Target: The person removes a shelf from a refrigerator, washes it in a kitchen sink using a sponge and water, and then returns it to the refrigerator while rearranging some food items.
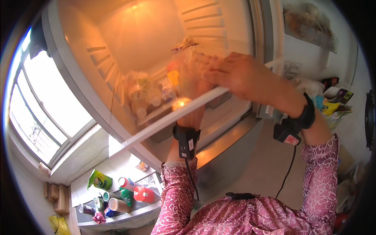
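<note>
A clear refrigerator shelf panel with a white front strip (173, 116) slants across the open refrigerator (141, 38). My left hand (191, 77) is beneath the panel, blurred behind it; its fingers are hard to make out. My right hand (230, 72) lies over the strip from above, its fingers stretched over the panel towards my left hand. Whether either hand grips anything cannot be told. Around my left hand are bagged food (185, 45) and an orange-yellow packet (173, 77). Plastic bags and bottles (142, 97) sit left of it.
Door bins at right hold bagged food (308, 26) and packets (329, 107). At lower left, a counter (117, 218) holds a green pouch (100, 179), a red container (144, 194) and several jars. A window (44, 100) is at left. Cables hang from both wrist devices.
</note>
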`<state>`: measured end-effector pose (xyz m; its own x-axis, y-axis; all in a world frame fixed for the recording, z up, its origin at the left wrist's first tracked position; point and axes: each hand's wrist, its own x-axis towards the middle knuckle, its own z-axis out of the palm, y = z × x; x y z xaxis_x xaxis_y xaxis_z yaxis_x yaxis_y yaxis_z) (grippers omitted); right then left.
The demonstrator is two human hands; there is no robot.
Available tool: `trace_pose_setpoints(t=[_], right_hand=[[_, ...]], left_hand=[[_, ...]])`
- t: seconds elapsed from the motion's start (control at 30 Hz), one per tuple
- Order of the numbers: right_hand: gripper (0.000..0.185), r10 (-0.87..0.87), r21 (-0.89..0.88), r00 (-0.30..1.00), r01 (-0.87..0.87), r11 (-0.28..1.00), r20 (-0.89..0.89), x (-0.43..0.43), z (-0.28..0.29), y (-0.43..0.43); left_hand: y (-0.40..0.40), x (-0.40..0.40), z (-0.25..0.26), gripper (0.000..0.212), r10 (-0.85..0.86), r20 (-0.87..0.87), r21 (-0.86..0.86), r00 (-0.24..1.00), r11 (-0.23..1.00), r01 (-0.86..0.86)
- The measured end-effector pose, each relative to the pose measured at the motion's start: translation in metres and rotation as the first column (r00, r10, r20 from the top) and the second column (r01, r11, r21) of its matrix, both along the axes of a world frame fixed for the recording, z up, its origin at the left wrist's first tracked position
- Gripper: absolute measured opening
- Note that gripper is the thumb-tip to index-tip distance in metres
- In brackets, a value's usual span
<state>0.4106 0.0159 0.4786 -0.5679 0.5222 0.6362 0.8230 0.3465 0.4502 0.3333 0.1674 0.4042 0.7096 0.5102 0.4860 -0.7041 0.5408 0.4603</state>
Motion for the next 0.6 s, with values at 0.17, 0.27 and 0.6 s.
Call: trace_pose_setpoints(t=[0.17, 0.27, 0.6], right_hand=[[0.030, -0.069, -0.149, 0.994, 0.055, 0.987, -0.089, 0.008, -0.001, 0.037], [0.031, -0.017, -0.094, 0.998, 0.011, 0.995, -0.067, 0.013, 0.005, 0.063], [0.021, -0.119, -0.139, 0.986, 0.102, 0.985, -0.114, 0.026, -0.019, 0.142]], left_hand=[[-0.053, -0.062, -0.022, 0.039, -0.060, -0.305, 0.019, 0.950, 0.997, 0.069], [-0.084, -0.121, -0.043, 0.038, -0.131, -0.485, 0.081, 0.865, 0.978, 0.194], [-0.113, -0.287, -0.129, 0.032, 0.119, -0.664, -0.089, 0.738, 0.968, -0.236]])
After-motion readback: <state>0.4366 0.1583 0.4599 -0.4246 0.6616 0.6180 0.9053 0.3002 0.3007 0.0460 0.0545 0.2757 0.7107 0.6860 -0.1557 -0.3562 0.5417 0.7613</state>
